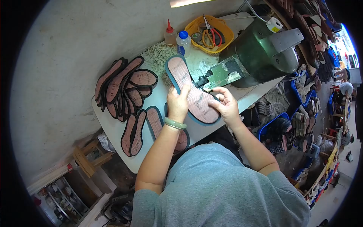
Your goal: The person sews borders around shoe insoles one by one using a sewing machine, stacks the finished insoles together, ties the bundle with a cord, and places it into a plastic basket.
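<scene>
A pink shoe insole [190,90] with a blue-grey rim and dark writing is held up in front of a green machine [261,49]. My left hand [179,103] grips its left edge near the narrow middle, thumb on the pink face. On the right, my right hand [227,106] pinches the wide end's edge between thumb and fingers. The machine's flat arm [224,75] lies just behind the insole, its tip close to the edge; whether they touch I cannot tell. Below my left hand, more insoles [154,120] lie partly hidden by my forearm.
Black-edged insoles [124,85] are heaped on the white table [109,123] at left. Behind are tangled white cord [157,56], a red-capped bottle [170,36], a blue-capped bottle [183,43] and a yellow basket [228,28] with pliers. Blue crates [273,123] of footwear stand right.
</scene>
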### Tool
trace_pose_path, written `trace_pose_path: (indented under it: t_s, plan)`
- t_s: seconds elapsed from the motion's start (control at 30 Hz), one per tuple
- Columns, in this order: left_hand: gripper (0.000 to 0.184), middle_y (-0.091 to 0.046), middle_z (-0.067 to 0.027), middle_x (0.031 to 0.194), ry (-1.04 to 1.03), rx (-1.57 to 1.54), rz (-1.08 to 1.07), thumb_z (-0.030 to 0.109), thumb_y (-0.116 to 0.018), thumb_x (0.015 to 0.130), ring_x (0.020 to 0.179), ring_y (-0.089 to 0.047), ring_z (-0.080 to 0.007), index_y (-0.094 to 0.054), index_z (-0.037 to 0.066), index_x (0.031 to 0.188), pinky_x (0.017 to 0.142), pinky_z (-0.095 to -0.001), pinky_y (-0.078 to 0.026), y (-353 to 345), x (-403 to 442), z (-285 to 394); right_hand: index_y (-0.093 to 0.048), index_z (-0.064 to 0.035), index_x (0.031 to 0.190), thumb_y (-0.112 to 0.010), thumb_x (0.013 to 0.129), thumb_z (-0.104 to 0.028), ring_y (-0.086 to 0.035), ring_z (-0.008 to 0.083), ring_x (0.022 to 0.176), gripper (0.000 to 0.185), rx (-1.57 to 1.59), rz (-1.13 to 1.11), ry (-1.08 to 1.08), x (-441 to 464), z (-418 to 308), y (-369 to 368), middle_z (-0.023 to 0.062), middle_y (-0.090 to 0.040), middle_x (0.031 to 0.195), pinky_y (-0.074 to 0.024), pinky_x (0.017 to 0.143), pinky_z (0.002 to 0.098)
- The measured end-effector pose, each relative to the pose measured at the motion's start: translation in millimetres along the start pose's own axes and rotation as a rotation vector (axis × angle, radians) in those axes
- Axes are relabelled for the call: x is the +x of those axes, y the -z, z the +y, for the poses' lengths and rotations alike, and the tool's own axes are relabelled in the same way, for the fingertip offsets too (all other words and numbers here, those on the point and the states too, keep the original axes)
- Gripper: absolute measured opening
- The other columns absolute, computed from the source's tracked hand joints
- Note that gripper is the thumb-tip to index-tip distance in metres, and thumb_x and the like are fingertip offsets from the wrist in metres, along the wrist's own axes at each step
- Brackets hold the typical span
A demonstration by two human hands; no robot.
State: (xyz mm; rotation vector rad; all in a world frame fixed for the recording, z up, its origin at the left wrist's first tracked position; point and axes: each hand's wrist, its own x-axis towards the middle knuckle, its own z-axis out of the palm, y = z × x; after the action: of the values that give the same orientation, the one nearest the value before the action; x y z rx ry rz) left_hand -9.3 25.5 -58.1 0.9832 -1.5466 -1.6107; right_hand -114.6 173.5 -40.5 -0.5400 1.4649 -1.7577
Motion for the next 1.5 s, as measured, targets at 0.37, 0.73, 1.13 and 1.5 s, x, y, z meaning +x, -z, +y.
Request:
trace_pose_path:
  t_s: [0.37, 0.73, 1.13, 1.5]
  plan:
    - [0.058, -0.057, -0.0264, 0.123, -0.227, 0.713, 0.143, 0.035, -0.068, 0.088, 0.113, -0.055, -0.0316, -0.055, -0.013, 0.117, 0.097, -0.039, -0.042, 31, 45, -4, -0.065, -0.0008, 0.092, -0.058, 0.097, -0.028, -0.061, 0.0118, 0.057, 0.029, 0.166, -0.248, -0.451, -15, 20, -22, 0.0069, -0.064, 0.071, -0.0474, 0.049, 0.022]
    - [0.039, -0.064, -0.0125, 0.105, -0.178, 0.64, -0.885, 0.025, -0.074, 0.082, 0.102, -0.06, -0.0251, -0.065, 0.006, 0.114, 0.091, -0.0344, -0.046, 46, 76, 63, -0.066, -0.004, 0.084, -0.061, 0.095, -0.031, -0.058, 0.0078, 0.051, 0.03, 0.05, -0.165, -0.519, 11, -10, -37, 0.0039, -0.065, 0.066, -0.0416, 0.046, 0.0198]
    - [0.043, -0.07, -0.0197, 0.098, 0.072, 0.508, -0.453, 0.03, -0.071, 0.085, 0.09, -0.069, -0.032, -0.061, 0.005, 0.119, 0.079, -0.037, -0.052, 49, 7, 39, -0.063, -0.0065, 0.07, -0.062, 0.095, -0.03, -0.05, 0.0055, 0.05, 0.035, -0.286, -0.097, -0.352, 19, -15, -25, -0.0007, -0.058, 0.061, -0.0391, 0.047, 0.0205]
    - [0.07, -0.067, -0.0283, 0.094, 0.031, 0.834, -0.213, 0.054, -0.069, 0.08, 0.089, -0.067, -0.0411, -0.056, -0.001, 0.121, 0.077, -0.0441, -0.052, 25, -9, 67, -0.064, 0.0004, 0.108, -0.058, 0.099, -0.024, -0.057, 0.007, 0.083, 0.027, -0.283, -0.194, -0.264, -65, 35, -14, 0.002, -0.067, 0.09, -0.0485, 0.075, 0.0261]
